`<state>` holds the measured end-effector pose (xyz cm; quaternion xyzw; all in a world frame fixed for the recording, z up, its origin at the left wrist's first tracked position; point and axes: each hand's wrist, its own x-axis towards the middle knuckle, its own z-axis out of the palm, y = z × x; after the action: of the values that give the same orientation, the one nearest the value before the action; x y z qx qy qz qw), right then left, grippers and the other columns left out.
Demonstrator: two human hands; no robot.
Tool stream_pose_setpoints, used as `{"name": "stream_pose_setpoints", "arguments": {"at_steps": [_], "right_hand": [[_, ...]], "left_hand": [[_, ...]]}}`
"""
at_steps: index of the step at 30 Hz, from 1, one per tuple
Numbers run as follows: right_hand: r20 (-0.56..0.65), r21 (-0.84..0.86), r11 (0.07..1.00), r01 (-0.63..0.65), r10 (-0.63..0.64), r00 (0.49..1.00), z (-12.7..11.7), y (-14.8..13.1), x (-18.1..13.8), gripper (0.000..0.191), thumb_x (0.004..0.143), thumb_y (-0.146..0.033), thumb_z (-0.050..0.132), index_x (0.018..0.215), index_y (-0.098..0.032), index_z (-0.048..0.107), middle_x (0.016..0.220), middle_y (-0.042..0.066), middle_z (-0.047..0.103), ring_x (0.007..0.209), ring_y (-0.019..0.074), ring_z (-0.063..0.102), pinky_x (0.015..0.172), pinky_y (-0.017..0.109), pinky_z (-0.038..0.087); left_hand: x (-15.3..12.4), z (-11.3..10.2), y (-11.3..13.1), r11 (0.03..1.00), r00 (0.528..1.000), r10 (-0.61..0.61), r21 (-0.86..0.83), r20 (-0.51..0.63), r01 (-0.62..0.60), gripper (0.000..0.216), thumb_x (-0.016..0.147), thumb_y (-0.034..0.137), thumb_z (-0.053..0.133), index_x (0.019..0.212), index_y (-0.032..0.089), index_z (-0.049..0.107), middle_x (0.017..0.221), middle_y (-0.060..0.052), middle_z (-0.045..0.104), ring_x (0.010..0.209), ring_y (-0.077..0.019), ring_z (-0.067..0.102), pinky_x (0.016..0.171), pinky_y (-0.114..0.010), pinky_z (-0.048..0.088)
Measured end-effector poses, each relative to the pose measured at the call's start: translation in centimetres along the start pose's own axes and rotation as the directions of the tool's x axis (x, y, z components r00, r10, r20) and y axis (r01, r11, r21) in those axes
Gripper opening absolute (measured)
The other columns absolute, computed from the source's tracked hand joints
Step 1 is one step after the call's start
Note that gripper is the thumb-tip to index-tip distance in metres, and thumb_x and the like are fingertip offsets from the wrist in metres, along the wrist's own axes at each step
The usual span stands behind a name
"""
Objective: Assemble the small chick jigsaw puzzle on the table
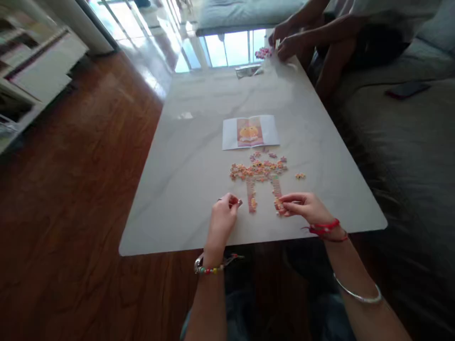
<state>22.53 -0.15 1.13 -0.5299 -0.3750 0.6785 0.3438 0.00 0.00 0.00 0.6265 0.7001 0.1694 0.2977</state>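
My left hand (227,204) pinches a small jigsaw puzzle piece (240,202) just left of the partly joined puzzle. Two joined strips (249,189) run toward me from a band of loose orange and pink pieces (259,166). My right hand (300,207) has its thumb and fingers closed at the lower end of the right strip (277,187), on a piece there; the fingertips partly cover it. A few pieces (300,175) lie apart on the right. Behind the pile is an unfolded picture sheet (250,132) with an orange figure.
Everything rests on a white marble-look table (185,189) with rounded corners. At its far end, another person's hands (284,42) are near a pink pile of pieces (263,53) and a silvery packet (249,71). A sofa (401,142) with a phone (407,90) stands right; shelves (39,71) stand left.
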Motion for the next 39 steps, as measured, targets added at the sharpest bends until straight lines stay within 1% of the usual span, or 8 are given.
{"name": "stream_pose_setpoints", "arguments": {"at_steps": [5, 10, 14, 19, 22, 25, 30, 39], "right_hand": [[0.071, -0.068, 0.998, -0.019, 0.024, 0.997, 1.0, 0.0, -0.1, 0.028, 0.056, -0.026, 0.07, 0.079, -0.012, 0.063, 0.077, 0.007, 0.066, 0.069, 0.0177, 0.064, 0.057, 0.027, 0.054], [0.095, -0.274, 0.959, 0.066, -0.042, 0.995, 1.9, 0.6, 0.1, 0.019, 0.064, -0.026, 0.063, 0.078, -0.013, 0.061, 0.073, 0.006, 0.066, 0.065, 0.0162, 0.063, 0.049, 0.023, 0.051], [0.093, -0.483, 0.855, 0.188, -0.164, 0.982, 3.7, 1.2, 0.1, 0.011, 0.068, -0.022, 0.058, 0.075, -0.015, 0.062, 0.07, 0.003, 0.066, 0.06, 0.0131, 0.063, 0.052, 0.021, 0.048], [0.085, -0.608, 0.741, 0.284, -0.295, 0.952, 5.8, 1.9, 0.1, 0.01, 0.07, -0.018, 0.055, 0.073, -0.018, 0.065, 0.067, -0.001, 0.066, 0.054, 0.0096, 0.06, 0.055, 0.02, 0.046], [0.06, -0.682, 0.66, 0.316, -0.381, 0.923, 6.5, 2.4, 0.2, 0.012, 0.071, -0.017, 0.054, 0.072, -0.021, 0.066, 0.069, -0.001, 0.067, 0.058, 0.0103, 0.059, 0.058, 0.021, 0.045], [0.064, -0.736, 0.593, 0.325, -0.418, 0.906, 6.7, 2.8, 0.4, 0.012, 0.071, -0.016, 0.055, 0.072, -0.021, 0.066, 0.072, -0.001, 0.068, 0.061, 0.0109, 0.059, 0.062, 0.022, 0.045], [0.064, -0.78, 0.549, 0.299, -0.406, 0.912, 6.7, 3.1, 0.5, 0.011, 0.071, -0.015, 0.056, 0.074, -0.019, 0.065, 0.073, 0.001, 0.067, 0.062, 0.0116, 0.058, 0.063, 0.023, 0.045], [0.112, -0.856, 0.414, 0.309, -0.435, 0.894, 6.4, 3.5, 0.9, 0.013, 0.075, -0.014, 0.052, 0.076, -0.019, 0.065, 0.076, 0.003, 0.062, 0.071, 0.0127, 0.057, 0.069, 0.023, 0.042]], "left_hand": [[-0.2, -0.2, -0.4, 0.984, 0.997, -0.045, 0.17, -0.057, 0.054, 0.01, 0.077, 0.021, 0.047, 0.071, 0.018, 0.055, 0.076, -0.004, 0.056, 0.069, -0.0148, 0.054, 0.067, -0.027, 0.04], [-0.5, -0.5, -0.2, 0.98, 0.991, -0.081, 0.173, -0.107, 0.098, 0.011, 0.076, 0.025, 0.049, 0.079, 0.019, 0.057, 0.086, -0.005, 0.052, 0.065, -0.013, 0.053, 0.068, -0.028, 0.042], [-0.8, -0.4, 0.4, 0.997, 0.998, 0.053, 0.066, -0.041, -0.05, 0.01, 0.075, 0.023, 0.05, 0.08, 0.019, 0.057, 0.081, -0.002, 0.052, 0.067, -0.0119, 0.053, 0.069, -0.026, 0.043], [-0.9, 0.3, 1.0, 0.983, 0.983, 0.181, -0.042, -0.004, -0.181, 0.011, 0.072, 0.017, 0.053, 0.081, 0.02, 0.059, 0.084, 0.0, 0.056, 0.065, -0.0097, 0.053, 0.067, -0.024, 0.045], [-0.7, 0.7, 0.9, 0.966, 0.967, 0.253, -0.05, -0.016, -0.254, 0.02, 0.073, 0.01, 0.051, 0.085, 0.022, 0.06, 0.1, 0.0, 0.057, 0.079, -0.0112, 0.055, 0.076, -0.025, 0.044], [-0.5, 0.8, 0.7, 0.948, 0.948, 0.318, -0.011, 0.023, -0.317, 0.02, 0.074, 0.01, 0.05, 0.081, 0.024, 0.062, 0.103, 0.002, 0.059, 0.092, -0.0132, 0.053, 0.084, -0.027, 0.042], [-0.5, 0.8, 0.5, 0.935, 0.935, 0.348, 0.05, 0.065, -0.352, 0.016, 0.074, 0.016, 0.054, 0.083, 0.025, 0.063, 0.103, 0.003, 0.061, 0.089, -0.0136, 0.054, 0.083, -0.029, 0.04], [-0.4, 1.0, 0.3, 0.931, 0.933, 0.354, 0.068, 0.058, -0.358, 0.016, 0.072, 0.018, 0.057, 0.085, 0.025, 0.063, 0.102, 0.002, 0.061, 0.09, -0.0135, 0.054, 0.085, -0.03, 0.037]]}}
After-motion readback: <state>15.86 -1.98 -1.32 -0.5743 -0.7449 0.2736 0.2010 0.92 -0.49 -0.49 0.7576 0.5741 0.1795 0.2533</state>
